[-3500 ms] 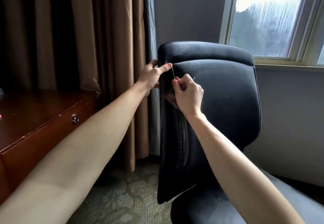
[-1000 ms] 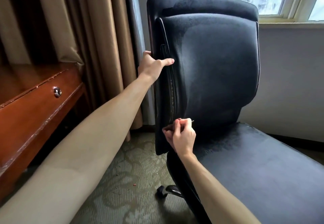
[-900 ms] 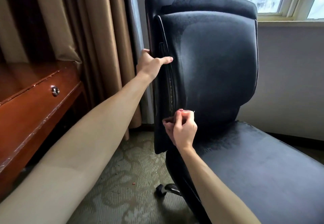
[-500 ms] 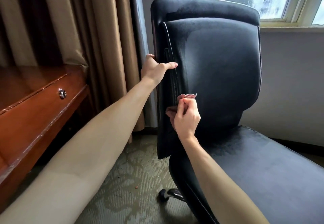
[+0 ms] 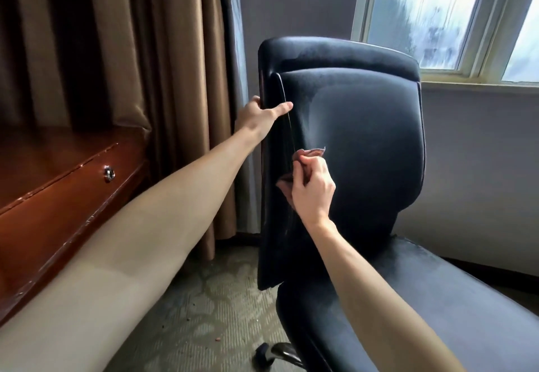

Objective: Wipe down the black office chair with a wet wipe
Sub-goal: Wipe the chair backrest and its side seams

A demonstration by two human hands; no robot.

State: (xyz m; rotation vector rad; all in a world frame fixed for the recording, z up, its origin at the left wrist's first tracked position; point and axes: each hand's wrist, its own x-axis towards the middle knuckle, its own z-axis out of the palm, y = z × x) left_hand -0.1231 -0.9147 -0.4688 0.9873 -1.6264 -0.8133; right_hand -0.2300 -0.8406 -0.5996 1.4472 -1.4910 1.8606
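Note:
The black office chair (image 5: 364,144) stands in front of me with its backrest upright and its seat running to the lower right. My left hand (image 5: 259,116) grips the backrest's left edge, thumb across the front. My right hand (image 5: 312,191) pinches a small crumpled wet wipe (image 5: 310,153), which looks pinkish-brown, and presses it against the left seam of the backrest about halfway up. Most of the wipe is hidden inside my fingers.
A reddish wooden desk (image 5: 58,196) with a drawer lock stands at the left. Brown curtains (image 5: 145,65) hang behind it. A window (image 5: 455,16) and grey wall lie behind the chair. Patterned carpet (image 5: 204,313) and a chair caster (image 5: 274,354) are below.
My right hand with the wipe has slid up the backrest's left seam from near the bottom to about mid-height. My left hand keeps its grip on the edge.

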